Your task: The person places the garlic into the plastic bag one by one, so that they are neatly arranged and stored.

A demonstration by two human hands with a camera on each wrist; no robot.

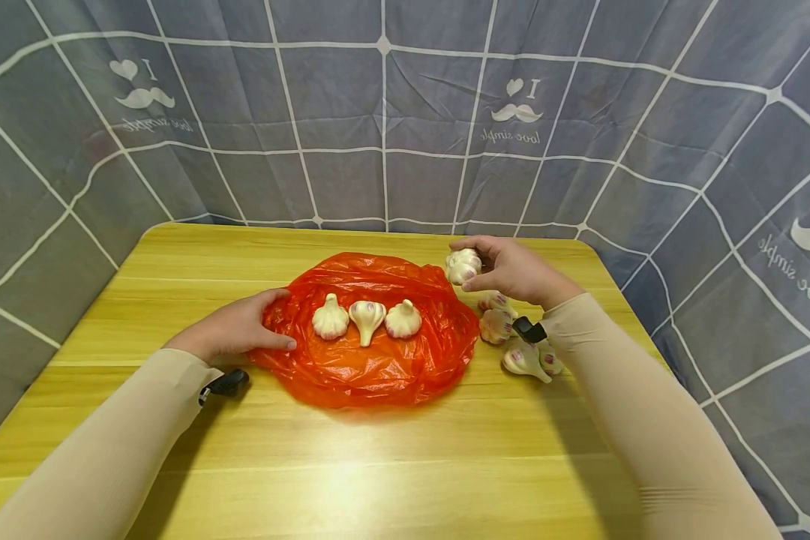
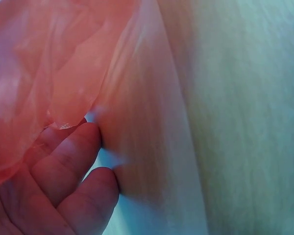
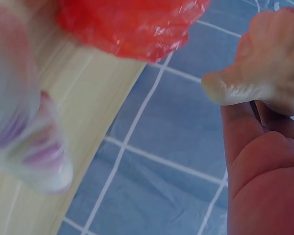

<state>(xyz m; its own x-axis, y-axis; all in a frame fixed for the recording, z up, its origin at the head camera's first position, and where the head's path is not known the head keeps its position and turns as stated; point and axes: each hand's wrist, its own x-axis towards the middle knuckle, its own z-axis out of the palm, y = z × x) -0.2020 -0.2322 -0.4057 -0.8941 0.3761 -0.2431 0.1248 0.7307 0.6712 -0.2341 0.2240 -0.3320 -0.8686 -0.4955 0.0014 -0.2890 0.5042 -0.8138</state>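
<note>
A red plastic bag (image 1: 371, 382) lies spread on the table, its rim crumpled around three garlic bulbs. One bulb (image 1: 330, 318) sits left, another bulb (image 1: 366, 318) in the middle with its stem toward me, a third bulb (image 1: 403, 320) on the right. At the bag's left edge, my left hand (image 1: 239, 326) holds the rim; its curled fingers (image 2: 68, 161) meet the thin plastic in the left wrist view. Beyond the bag's right rim, my right hand (image 1: 516, 270) grips a garlic bulb (image 1: 463, 266) above the table; the same bulb (image 3: 274, 58) shows at upper right in the right wrist view.
Several more garlic bulbs (image 1: 525, 360) lie grouped on the table right of the bag, beneath my right forearm. The wooden table (image 1: 351, 480) ends at a grey checked curtain (image 1: 418, 112) behind it and on both sides.
</note>
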